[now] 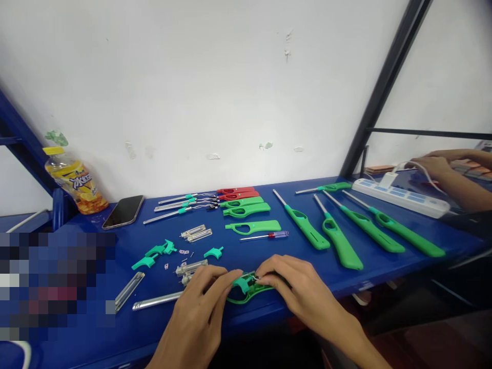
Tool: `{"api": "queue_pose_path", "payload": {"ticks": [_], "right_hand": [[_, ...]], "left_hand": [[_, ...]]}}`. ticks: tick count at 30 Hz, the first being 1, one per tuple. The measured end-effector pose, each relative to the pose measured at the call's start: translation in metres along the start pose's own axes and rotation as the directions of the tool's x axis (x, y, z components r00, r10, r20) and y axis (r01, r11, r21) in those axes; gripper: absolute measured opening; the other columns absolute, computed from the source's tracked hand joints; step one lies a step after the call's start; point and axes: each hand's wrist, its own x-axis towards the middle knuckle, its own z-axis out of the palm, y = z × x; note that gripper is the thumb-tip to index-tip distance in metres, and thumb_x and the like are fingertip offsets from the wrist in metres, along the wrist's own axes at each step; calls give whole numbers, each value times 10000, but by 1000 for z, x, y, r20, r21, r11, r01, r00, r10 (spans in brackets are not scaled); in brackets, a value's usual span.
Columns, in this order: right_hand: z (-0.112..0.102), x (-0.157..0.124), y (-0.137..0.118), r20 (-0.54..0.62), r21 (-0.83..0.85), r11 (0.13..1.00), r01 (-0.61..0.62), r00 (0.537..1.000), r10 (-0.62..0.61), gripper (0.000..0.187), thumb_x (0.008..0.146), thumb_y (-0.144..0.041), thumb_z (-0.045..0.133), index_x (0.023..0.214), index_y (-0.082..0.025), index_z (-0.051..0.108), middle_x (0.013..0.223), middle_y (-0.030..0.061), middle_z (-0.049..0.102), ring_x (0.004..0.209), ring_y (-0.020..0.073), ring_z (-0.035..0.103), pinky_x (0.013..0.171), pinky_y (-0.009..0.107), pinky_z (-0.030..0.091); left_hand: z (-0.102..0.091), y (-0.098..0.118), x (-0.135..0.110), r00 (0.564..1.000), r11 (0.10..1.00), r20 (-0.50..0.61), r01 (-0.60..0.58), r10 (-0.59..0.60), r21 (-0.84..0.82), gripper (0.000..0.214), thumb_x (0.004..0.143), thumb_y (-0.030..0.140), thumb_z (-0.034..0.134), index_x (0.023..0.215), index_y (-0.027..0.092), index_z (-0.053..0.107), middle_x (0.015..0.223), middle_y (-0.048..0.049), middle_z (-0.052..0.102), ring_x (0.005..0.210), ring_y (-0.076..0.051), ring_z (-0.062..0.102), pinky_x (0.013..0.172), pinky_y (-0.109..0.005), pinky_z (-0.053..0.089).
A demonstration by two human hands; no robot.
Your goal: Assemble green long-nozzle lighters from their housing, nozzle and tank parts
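Note:
A green gas lighter shell (241,299), its inside exposed, lies at the table's front edge between my hands. My left hand (203,307) grips its left part, thumb and fingers beside a teal trigger (243,285). Fingertips of my right hand (300,287) press together at thin wires and small parts inside the shell; exactly what they pinch is partly hidden. A silver lighter tube (157,301) runs out to the left, partly behind my left hand. Clear fuel tanks (194,267) lie just beyond that hand, and a loose teal trigger (213,252) lies farther back.
Finished-looking green lighters (342,241) lie at right near a white power strip (400,197). Shell halves (253,226), a screwdriver (269,236), tubes with wires (169,215), a phone (123,211) and a bottle (79,182) lie behind. Another person's hands (438,169) show far right.

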Motion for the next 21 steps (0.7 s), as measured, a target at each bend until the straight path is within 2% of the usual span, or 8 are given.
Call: {"api": "queue_pose_path", "payload": {"ticks": [4, 9, 14, 21], "right_hand": [[0, -1, 0, 2, 4, 1000, 0, 1000, 0, 90, 1131, -236, 590, 1074, -269, 650, 1025, -53, 776, 908, 168, 708, 857, 299, 471], [0, -1, 0, -1, 4, 1000, 4, 1000, -4, 89, 1129, -228, 592, 1076, -270, 649, 1025, -52, 776, 897, 170, 705, 845, 301, 466], [0, -1, 1, -3, 5, 1000, 5, 1000, -5, 92, 1124, -214, 601, 1073, -274, 648, 1029, -54, 775, 914, 170, 704, 858, 299, 465], [-1, -1, 1, 11, 5, 1000, 4, 1000, -4, 93, 1127, -226, 592, 1074, -273, 652, 1041, -42, 784, 932, 179, 717, 862, 301, 485]], "left_hand": [[-1, 3, 3, 997, 998, -59, 45, -41, 51, 269, 1104, 163, 531, 1292, 287, 680, 1129, -30, 676, 1069, -206, 674, 935, -331, 563], [-4, 4, 5, 994, 992, -79, 83, -75, 97, 134, 1092, 256, 579, 1102, 280, 710, 986, -17, 668, 920, -230, 678, 803, -360, 578], [-9, 0, 10, 995, 990, 39, 91, -95, 107, 267, 1130, 291, 497, 989, 276, 723, 961, -5, 705, 861, -212, 719, 741, -334, 593], [-9, -2, 20, 987, 965, 161, -18, -25, 262, 412, 1135, 192, 374, 893, 251, 702, 869, -5, 707, 741, -229, 715, 633, -361, 535]]}}
